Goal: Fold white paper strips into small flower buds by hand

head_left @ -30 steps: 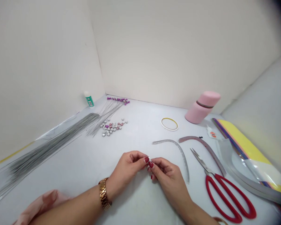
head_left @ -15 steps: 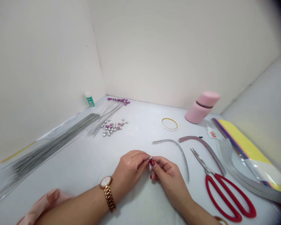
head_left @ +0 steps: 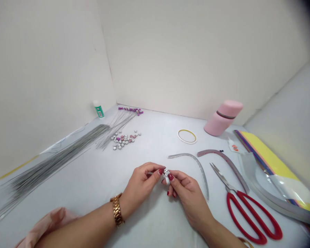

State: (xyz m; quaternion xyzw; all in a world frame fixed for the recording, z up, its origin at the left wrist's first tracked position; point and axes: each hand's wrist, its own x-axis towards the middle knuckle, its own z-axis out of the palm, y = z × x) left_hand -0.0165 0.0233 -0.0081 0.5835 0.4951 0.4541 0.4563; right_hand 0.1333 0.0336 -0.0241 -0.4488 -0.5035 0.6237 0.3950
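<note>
A small folded silver paper strip [head_left: 166, 176] is pinched between my two hands over the middle of the table. My left hand [head_left: 143, 182], with a gold watch on its wrist, is closed with thumb and forefinger on the strip's left side. From the other side, my right hand [head_left: 187, 193] grips the strip under its thumb, the other fingers curled behind. Part of the strip is covered by fingertips. Beyond the hands lies a pile of small silver, pink and purple folded stars [head_left: 125, 140]. Curved grey [head_left: 200, 165] and pinkish [head_left: 229, 162] paper strips lie right of my hands.
Red-handled scissors [head_left: 244, 203] lie slightly open at right, near plastic-wrapped coloured paper [head_left: 276, 162]. A pink bottle [head_left: 222, 119] and a tape roll [head_left: 187, 136] are farther back. Thin grey wires [head_left: 59, 155], purple-tipped stems [head_left: 130, 110] and a glue stick [head_left: 98, 109] are at left.
My left wrist has turned, so the watch face no longer shows. Its thumb has come up onto the paper, and more of the silver strip now shows between my fingers.
</note>
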